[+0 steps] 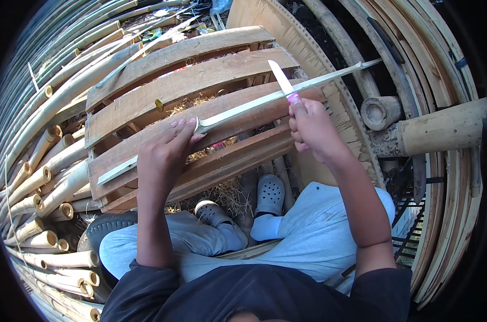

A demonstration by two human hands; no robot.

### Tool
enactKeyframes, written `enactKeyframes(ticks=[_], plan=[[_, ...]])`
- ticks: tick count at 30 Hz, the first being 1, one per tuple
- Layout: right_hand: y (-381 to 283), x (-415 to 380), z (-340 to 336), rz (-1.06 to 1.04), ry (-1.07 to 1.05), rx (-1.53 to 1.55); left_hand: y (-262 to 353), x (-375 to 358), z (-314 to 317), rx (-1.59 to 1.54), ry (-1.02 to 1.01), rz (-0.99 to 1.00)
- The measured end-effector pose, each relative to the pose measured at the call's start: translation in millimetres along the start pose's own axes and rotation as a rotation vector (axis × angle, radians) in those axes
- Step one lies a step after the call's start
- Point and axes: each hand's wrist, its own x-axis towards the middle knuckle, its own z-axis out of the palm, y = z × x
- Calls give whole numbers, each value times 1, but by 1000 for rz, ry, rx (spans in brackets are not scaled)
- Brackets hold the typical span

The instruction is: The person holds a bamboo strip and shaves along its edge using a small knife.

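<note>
A long pale bamboo strip (240, 111) runs slantwise over a slatted wooden crate (179, 83). My left hand (165, 147) grips the strip beside a raised node, with the fingers closed around it and part of the strip hidden beneath. In my right hand (314, 124) is a knife (281, 78) with a pink handle. Its pale blade points up and to the left, crossing the strip near the crate's right edge. The strip's far end reaches past the crate to the upper right. Its near end shows left of my left hand.
Stacked bamboo poles (45, 177) fill the left side. A curved wooden board (329, 75) stands to the right of the crate, with a thick bamboo piece (442, 134) and bundled wood strips (450, 209) beyond. Straw (230, 198) lies near my clog-shod feet.
</note>
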Motion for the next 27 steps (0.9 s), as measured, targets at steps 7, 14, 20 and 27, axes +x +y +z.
enactKeyframes(ticks=[7,14,20,27], plan=[[9,-1,21,-40,85,-63,0,0,1,12,16,18],[20,-5,39,-32,80,2,1,0,0,16,4,-8],[16,0,29,-79,204,17,3,1,-1,16,-5,-2],[19,-3,33,-102,208,80,3,0,1,23,-1,3]])
